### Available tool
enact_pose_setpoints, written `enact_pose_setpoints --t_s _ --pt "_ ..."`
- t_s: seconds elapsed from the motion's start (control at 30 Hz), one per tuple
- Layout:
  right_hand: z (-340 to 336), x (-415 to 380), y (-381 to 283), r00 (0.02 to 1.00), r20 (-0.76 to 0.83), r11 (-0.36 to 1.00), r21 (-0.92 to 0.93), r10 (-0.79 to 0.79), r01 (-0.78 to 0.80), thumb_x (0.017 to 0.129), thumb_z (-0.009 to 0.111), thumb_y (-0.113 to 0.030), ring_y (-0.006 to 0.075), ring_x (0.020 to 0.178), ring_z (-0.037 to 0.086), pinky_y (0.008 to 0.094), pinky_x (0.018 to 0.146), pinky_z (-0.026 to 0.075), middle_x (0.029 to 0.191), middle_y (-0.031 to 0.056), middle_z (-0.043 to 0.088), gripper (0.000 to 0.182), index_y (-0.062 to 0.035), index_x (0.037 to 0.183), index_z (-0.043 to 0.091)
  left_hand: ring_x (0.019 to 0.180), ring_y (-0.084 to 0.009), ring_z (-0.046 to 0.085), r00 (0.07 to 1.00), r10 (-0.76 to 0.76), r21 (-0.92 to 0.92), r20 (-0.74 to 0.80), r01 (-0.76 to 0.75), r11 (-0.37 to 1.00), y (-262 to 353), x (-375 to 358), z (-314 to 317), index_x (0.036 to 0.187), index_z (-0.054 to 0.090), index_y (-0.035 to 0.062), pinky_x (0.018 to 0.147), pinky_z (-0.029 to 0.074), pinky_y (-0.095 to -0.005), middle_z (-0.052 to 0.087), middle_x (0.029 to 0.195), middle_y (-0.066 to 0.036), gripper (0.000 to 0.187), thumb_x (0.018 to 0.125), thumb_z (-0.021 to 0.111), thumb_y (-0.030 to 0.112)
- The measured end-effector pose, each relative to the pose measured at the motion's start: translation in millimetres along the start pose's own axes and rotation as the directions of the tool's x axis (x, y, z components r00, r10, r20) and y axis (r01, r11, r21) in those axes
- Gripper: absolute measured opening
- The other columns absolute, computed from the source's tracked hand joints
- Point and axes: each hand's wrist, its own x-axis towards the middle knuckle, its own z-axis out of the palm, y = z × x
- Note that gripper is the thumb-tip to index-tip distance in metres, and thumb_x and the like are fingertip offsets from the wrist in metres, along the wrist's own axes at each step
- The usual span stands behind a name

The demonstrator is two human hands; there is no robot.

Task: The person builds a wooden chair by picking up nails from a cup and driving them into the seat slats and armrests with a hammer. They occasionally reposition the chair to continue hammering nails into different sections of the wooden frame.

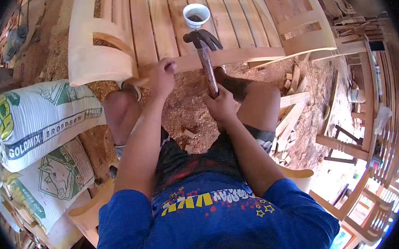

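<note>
My right hand (221, 105) is wrapped round the lower handle of a claw hammer (206, 68). The hammer points away from me, its dark steel head over the front rail of a slatted wooden bench (153, 15). Close to that rail, left of the hammer, is my left hand (162, 77). Its fingers are curled together, and whatever they may pinch is too small or hidden to name. On the slats just beyond the hammer head stands a white cup (196, 15) with small dark contents, which could be nails.
Two stacked feed sacks (44, 122) stand at my left. Wood offcuts (294, 112) lie in a heap right of my knee, on ground strewn with shavings (184, 107). Wooden furniture frames (367, 111) line the right side. Curved wooden arms flank the bench.
</note>
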Motion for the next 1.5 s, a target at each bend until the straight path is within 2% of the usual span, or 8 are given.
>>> enact_pose_setpoints --t_s 0.53,0.67,0.77,1.1,1.17,1.27,1.37,1.5 --pt "-45 -30 -31 0.997 0.005 0.956 0.285 -0.078 0.073 0.092 0.075 -0.020 0.0096 0.065 0.049 0.0309 0.062 0.046 0.069 0.0030 0.054 0.025 0.0022 0.097 0.064 0.085 -0.0307 0.073 0.964 0.257 0.066 -0.065 -0.253 0.965 -31 71 54 0.105 0.074 0.0104 0.079 0.057 -0.0409 0.075 0.092 -0.013 0.018 0.094 0.068 0.024" --pt "-62 -28 -62 0.952 0.034 0.953 0.002 -0.304 0.304 0.095 0.074 -0.021 0.0099 0.065 0.052 0.0305 0.061 0.046 0.069 0.0048 0.057 0.025 0.0010 0.096 0.063 0.088 -0.0322 0.073 0.959 0.275 0.090 -0.075 -0.268 0.959 -32 68 54 0.104 0.074 0.0108 0.080 0.057 -0.0416 0.075 0.094 -0.014 0.017 0.094 0.068 0.023" --pt "-61 -29 -88 0.966 0.011 0.964 0.067 -0.258 0.257 0.094 0.076 -0.027 0.0359 0.070 0.063 0.0419 0.066 0.049 0.073 0.0215 0.059 0.032 0.0002 0.091 0.059 0.091 -0.0328 0.072 0.969 0.225 0.154 -0.097 -0.209 0.966 -9 56 44 0.106 0.074 0.0119 0.081 0.056 -0.0419 0.075 0.097 -0.013 0.016 0.094 0.067 0.021" --pt "-19 18 -8 0.998 0.054 0.934 -0.356 0.038 -0.016 0.089 0.074 -0.028 0.0527 0.095 0.066 0.0529 0.081 0.053 0.088 0.0304 0.069 0.034 0.0026 0.101 0.065 0.093 -0.0336 0.072 0.983 0.169 -0.204 -0.073 -0.181 0.962 -77 84 80 0.112 0.074 0.0086 0.086 0.056 -0.0435 0.075 0.101 -0.016 0.021 0.097 0.064 0.019" --pt "-36 12 -49 0.997 -0.015 0.956 -0.285 -0.081 0.074 0.090 0.073 -0.027 0.0471 0.087 0.069 0.0497 0.077 0.054 0.085 0.0277 0.068 0.032 0.0022 0.101 0.065 0.099 -0.0338 0.070 0.927 0.372 0.081 -0.051 -0.367 0.927 -51 74 60 0.110 0.075 0.0099 0.092 0.055 -0.0436 0.075 0.100 -0.015 0.021 0.092 0.063 0.006" --pt "-72 -18 -133 0.989 -0.069 0.989 -0.079 -0.132 0.127 0.095 0.071 -0.018 0.0289 0.071 0.067 0.0415 0.069 0.053 0.077 0.0185 0.067 0.020 0.0012 0.097 0.065 0.092 -0.0335 0.073 0.949 0.312 0.077 -0.044 -0.309 0.948 -40 70 43 0.126 0.069 0.0138 0.083 0.057 -0.0443 0.075 0.101 -0.018 0.029 0.097 0.065 0.017" --pt "-84 -15 -139 0.794 -0.183 0.799 0.061 -0.580 0.598 0.099 0.067 -0.009 0.0076 0.067 0.057 0.0282 0.059 0.045 0.069 0.0031 0.061 0.013 0.0013 0.091 0.064 0.119 -0.0348 0.064 0.989 0.029 0.396 -0.144 0.031 0.918 -46 75 33 0.140 0.059 0.0142 0.099 0.050 -0.0473 0.068 0.124 -0.021 0.044 0.097 0.063 0.023" --pt "-32 12 -40 0.911 -0.116 0.919 -0.060 -0.395 0.391 0.095 0.068 -0.015 0.0337 0.090 0.064 0.0412 0.078 0.053 0.094 0.0221 0.066 0.026 0.0058 0.109 0.061 0.146 -0.0377 0.042 0.954 -0.295 0.690 0.054 0.178 0.701 -15 70 0 0.151 0.048 0.0120 0.119 0.036 -0.0509 0.046 0.155 -0.020 0.057 0.098 0.058 0.031"
